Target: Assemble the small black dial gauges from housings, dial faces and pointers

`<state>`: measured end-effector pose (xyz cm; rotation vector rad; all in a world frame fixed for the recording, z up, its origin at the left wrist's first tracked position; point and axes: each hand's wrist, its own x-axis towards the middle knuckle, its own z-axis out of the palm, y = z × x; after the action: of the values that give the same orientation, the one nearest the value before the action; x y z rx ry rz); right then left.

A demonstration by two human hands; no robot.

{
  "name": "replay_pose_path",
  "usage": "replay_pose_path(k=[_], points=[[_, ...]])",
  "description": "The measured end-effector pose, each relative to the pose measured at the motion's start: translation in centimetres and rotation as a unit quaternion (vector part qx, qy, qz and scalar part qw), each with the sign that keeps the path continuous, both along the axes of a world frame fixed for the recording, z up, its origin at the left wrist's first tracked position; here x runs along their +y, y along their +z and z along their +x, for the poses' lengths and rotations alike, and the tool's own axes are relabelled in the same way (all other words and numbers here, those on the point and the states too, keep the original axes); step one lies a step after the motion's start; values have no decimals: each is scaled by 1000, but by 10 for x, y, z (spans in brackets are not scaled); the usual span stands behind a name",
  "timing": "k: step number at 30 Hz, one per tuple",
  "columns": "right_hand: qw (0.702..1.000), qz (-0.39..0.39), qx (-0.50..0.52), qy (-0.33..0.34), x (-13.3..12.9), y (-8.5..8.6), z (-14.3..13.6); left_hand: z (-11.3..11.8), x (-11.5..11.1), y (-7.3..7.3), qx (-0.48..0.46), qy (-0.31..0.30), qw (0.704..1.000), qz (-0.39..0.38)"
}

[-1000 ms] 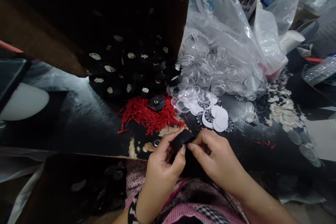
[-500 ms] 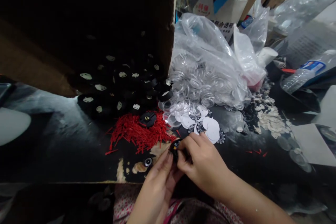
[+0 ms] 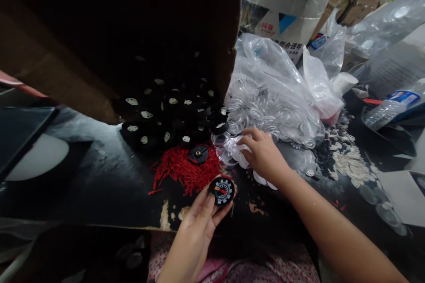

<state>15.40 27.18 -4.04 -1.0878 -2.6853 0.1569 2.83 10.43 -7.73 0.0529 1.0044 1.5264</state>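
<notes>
My left hand (image 3: pixel 202 216) holds a round black dial (image 3: pixel 222 191) face up near the table's front edge. White markings and a red pointer show on its face. My right hand (image 3: pixel 262 152) is over the white discs (image 3: pixel 239 157) and clear rings, its fingers apart and partly curled, with nothing visibly held. A heap of red pointers (image 3: pixel 186 172) lies behind and left of the dial, with a black round part (image 3: pixel 198 154) on top of it. Clear plastic covers (image 3: pixel 245 101) are piled behind my right hand.
A large cardboard box (image 3: pixel 83 93) at the left has many black parts with pale plates at its opening. Plastic bags (image 3: pixel 282 70) lie behind the covers. Small pale plates (image 3: pixel 350 159), a bottle (image 3: pixel 392 104) and clear discs (image 3: pixel 387 212) are on the right.
My right hand has left the dial and moved up to the discs and clear rings. The dial now shows its face in my left hand. The camera view has shifted.
</notes>
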Motion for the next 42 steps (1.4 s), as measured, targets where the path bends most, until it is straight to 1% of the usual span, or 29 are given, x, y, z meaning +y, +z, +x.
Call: replay_pose_path(k=[2,3,7,10,14,22,24,26,27,29,32,34,35,37,39,40,41,42], points=[[998,-22,57,5,-1,0,7,-2,2,0,-15,-3,1000,5],[997,-30,68,7,-3,0,9,-2,3,0,-19,-6,1000,4],[998,-52,34,3,-6,0,10,-2,3,0,-14,-6,1000,-1],[997,-58,37,-22,-4,0,9,-1,0,-1,-8,-9,1000,3],[995,-61,49,-59,1,4,15,-1,-1,0,-19,-9,1000,-2],[981,-85,136,-106,3,5,31,-2,1,0,-13,-12,1000,-13],[979,-79,149,-118,2,6,34,-2,2,0,-9,-15,1000,-11],[977,-42,161,-131,-4,8,33,-1,2,0,-8,-14,1000,-8],[979,-24,160,-126,-9,9,30,-1,1,1,-10,-12,1000,-6],[990,-10,121,-78,-21,9,21,0,-1,1,-15,-1,1000,-1],[1000,-10,4,6,-32,5,3,3,-5,1,-11,34,999,10],[999,-10,-37,19,-32,2,-4,4,-6,3,-9,53,998,8],[999,-18,-27,13,-31,2,-5,4,-5,5,-12,57,998,3],[996,-66,56,-14,-33,5,-3,2,-4,9,-22,57,998,-3],[973,-158,163,-30,-41,11,2,-1,0,14,-34,36,999,-2],[957,-209,198,-22,-48,14,3,-2,1,15,-41,19,999,1],[944,-249,216,-9,-56,16,4,-2,3,16,-44,4,999,7],[937,-270,220,3,-65,18,5,-3,4,15,-40,-11,999,17]])
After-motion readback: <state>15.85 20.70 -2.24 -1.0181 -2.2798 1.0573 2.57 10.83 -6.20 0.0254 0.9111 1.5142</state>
